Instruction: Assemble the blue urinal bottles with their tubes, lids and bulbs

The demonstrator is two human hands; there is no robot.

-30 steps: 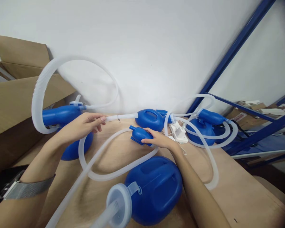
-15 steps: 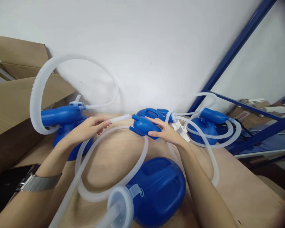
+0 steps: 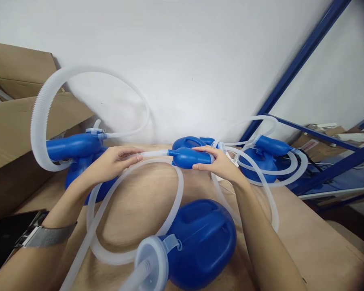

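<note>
My left hand (image 3: 117, 163) pinches the end of a translucent plastic hose (image 3: 154, 153), which points to the right. My right hand (image 3: 218, 163) is wrapped round a rounded blue plastic funnel piece (image 3: 186, 157), thumb in front and fingers behind. The hose end meets the funnel piece's narrow nozzle in line; how far one sits over the other I cannot tell. Below my hands a blue plastic bottle (image 3: 208, 242) lies on its side, its translucent cap (image 3: 151, 260) facing front left. A ribbed hose loops over the table between my arms.
Another blue bottle with a looped ribbed hose (image 3: 42, 117) stands at left, beside a cardboard box (image 3: 24, 117). More blue bottles with hoses (image 3: 257, 165) stand at back and right. A blue metal frame (image 3: 300, 60) rises at right. A black device (image 3: 13, 232) lies at lower left.
My right hand has turned the funnel piece level, its nozzle facing left. The gap between nozzle and hose end has closed; the hose has moved slightly right and down.
</note>
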